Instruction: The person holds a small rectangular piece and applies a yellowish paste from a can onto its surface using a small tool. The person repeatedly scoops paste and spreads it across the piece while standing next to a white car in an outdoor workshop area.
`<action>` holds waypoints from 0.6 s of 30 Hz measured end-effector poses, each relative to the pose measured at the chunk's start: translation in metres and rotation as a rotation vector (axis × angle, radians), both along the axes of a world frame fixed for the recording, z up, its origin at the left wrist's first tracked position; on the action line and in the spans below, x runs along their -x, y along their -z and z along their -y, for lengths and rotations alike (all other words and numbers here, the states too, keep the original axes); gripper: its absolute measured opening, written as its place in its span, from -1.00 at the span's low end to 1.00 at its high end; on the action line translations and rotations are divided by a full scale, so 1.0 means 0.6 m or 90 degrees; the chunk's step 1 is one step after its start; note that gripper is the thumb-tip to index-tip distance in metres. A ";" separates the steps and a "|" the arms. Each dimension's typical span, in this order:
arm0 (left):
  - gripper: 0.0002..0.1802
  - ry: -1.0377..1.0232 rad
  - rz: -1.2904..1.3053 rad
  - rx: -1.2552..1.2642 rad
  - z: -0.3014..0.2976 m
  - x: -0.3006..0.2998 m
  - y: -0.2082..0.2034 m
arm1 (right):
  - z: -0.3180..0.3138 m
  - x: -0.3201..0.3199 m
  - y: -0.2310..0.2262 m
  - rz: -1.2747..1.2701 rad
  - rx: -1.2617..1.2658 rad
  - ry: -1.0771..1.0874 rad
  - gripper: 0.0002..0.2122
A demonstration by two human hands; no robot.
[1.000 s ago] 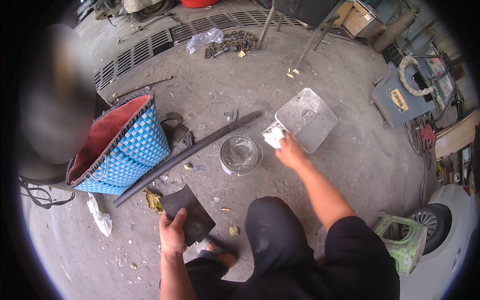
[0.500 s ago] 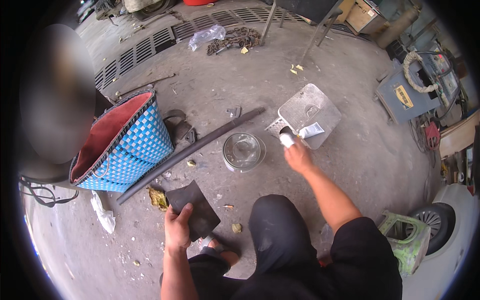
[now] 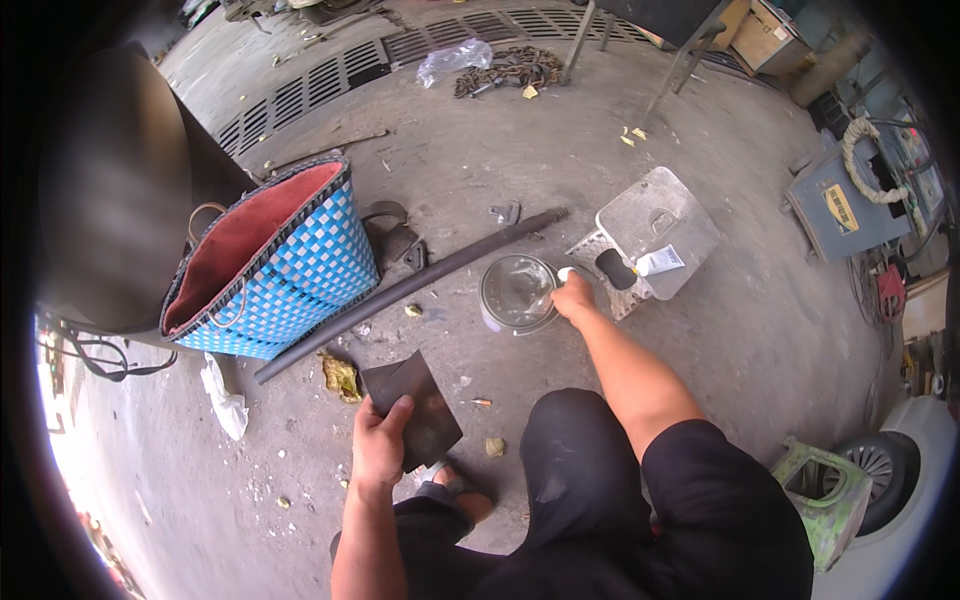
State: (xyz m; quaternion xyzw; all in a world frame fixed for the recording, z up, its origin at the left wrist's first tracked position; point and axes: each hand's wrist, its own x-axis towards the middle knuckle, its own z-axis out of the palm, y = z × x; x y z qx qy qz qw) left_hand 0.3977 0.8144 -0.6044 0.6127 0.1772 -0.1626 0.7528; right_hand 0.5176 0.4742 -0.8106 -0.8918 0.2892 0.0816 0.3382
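Note:
My left hand (image 3: 380,437) grips dark, flat rectangular sheets (image 3: 420,410), thumb on top, above my foot. My right hand (image 3: 574,298) is closed around a small white object (image 3: 567,274), mostly hidden by the fingers, at the right rim of a round container (image 3: 492,305) with clear liquid in it. Just right of that hand, a dark oval pad (image 3: 616,268) and a white tube (image 3: 660,261) lie on a low, light grey plastic stool (image 3: 655,205).
A dark pipe (image 3: 420,288) lies diagonally beside a blue-and-white woven bag (image 3: 300,270). Yellowed leaf litter (image 3: 341,378) lies near my left hand. A green stool (image 3: 822,500) stands by a car wheel (image 3: 880,470) at right. A grey machine (image 3: 840,200) stands farther back.
My right hand has moved from the grey stool to the container's rim with the white object. The dark oval pad now shows uncovered on the stool. The left hand still holds the sheets.

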 end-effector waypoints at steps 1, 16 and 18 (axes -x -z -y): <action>-0.73 -0.003 0.001 0.003 -0.001 -0.001 0.001 | 0.001 -0.001 -0.003 -0.009 -0.008 -0.005 -0.64; -0.73 -0.001 0.001 -0.003 0.000 -0.024 0.011 | 0.049 0.159 -0.208 0.175 0.247 -0.150 -0.62; -0.73 -0.004 -0.003 0.005 -0.001 -0.026 0.012 | 0.077 0.191 -0.201 0.151 0.310 -0.203 -0.66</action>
